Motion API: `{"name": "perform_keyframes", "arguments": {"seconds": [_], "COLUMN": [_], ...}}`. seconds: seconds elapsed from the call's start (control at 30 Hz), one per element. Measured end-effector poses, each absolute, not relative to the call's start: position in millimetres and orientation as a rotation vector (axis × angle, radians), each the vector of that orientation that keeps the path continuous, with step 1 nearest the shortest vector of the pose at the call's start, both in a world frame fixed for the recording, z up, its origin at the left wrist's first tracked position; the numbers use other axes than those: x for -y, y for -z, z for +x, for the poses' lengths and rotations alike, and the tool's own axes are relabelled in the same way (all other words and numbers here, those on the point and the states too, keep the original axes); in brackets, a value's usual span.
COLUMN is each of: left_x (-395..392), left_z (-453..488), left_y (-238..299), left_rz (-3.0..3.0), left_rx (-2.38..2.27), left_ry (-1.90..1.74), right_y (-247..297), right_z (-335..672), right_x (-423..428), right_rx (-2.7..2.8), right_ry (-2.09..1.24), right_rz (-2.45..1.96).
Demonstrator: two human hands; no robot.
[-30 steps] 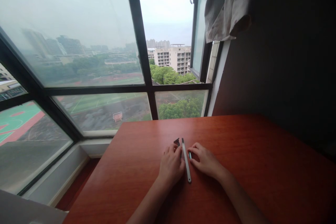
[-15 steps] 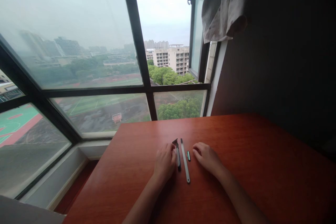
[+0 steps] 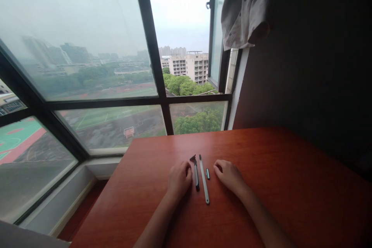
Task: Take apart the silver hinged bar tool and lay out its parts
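Note:
A razor [image 3: 196, 174] with a dark head and a grey-and-black handle lies on the reddish-brown table [image 3: 139, 201]. Just right of it is a long, slim toothbrush [image 3: 204, 182], pale grey with a dark head at the far end. Farther right lies a small green-and-dark piece [image 3: 207, 174], possibly a razor blade cartridge. My left hand [image 3: 179, 178] rests curled on the table left of the razor, apart from it. On the other side my right hand [image 3: 228, 175], fingers curled in, lies right of the small piece without touching it. Neither hand shows anything in its fingers.
Dark-framed windows [image 3: 104, 103] run along the table's far and left sides, with one pane [image 3: 216, 35] swung outward. A pale curtain [image 3: 241, 15] hangs at the upper right beside a dark wall [image 3: 305, 66]. A low ledge [image 3: 78, 186] lies left of the table.
My left hand has drawn slightly left, away from the razor, and its fingers have curled in. My right hand stays about where it was. The view has shifted slightly.

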State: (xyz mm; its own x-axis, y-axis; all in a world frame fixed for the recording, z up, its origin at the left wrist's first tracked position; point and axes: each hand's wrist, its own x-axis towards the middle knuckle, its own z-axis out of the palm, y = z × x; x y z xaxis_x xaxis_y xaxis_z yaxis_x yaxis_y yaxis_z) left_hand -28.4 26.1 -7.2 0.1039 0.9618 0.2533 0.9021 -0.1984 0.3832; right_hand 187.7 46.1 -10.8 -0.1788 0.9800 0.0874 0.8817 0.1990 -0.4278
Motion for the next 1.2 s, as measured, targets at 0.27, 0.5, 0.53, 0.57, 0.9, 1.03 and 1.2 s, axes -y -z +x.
{"name": "perform_keyframes", "arguments": {"seconds": [0.27,0.5,0.53,0.57,0.9,1.03,1.2], "left_x": [-19,-18,-19,-20,-26,-26,-23], "left_z": [-19,-9,-10,-12,-25,-20,-16], "left_y": [2,2,2,2,5,1,-12], "left_rz": [2.298,2.337,2.319,2.294,1.761,1.513,1.293], "left_rx": [-1.881,-2.007,-2.016,-2.021,-1.582,-1.306,-1.198], "left_ry": [-0.698,-0.549,-0.533,-0.526,-1.023,-1.171,-1.12], "right_y": [12,11,12,12,13,13,11], "right_z": [187,187,187,187,189,189,189], "right_x": [-46,-44,-44,-44,-45,-45,-44], "right_rx": [2.144,2.167,2.165,2.162,2.164,2.164,2.174], "right_ry": [-0.387,-0.368,-0.368,-0.37,-0.398,-0.412,-0.416], "right_rz": [-1.712,-1.676,-1.673,-1.672,-1.666,-1.648,-1.644]}}
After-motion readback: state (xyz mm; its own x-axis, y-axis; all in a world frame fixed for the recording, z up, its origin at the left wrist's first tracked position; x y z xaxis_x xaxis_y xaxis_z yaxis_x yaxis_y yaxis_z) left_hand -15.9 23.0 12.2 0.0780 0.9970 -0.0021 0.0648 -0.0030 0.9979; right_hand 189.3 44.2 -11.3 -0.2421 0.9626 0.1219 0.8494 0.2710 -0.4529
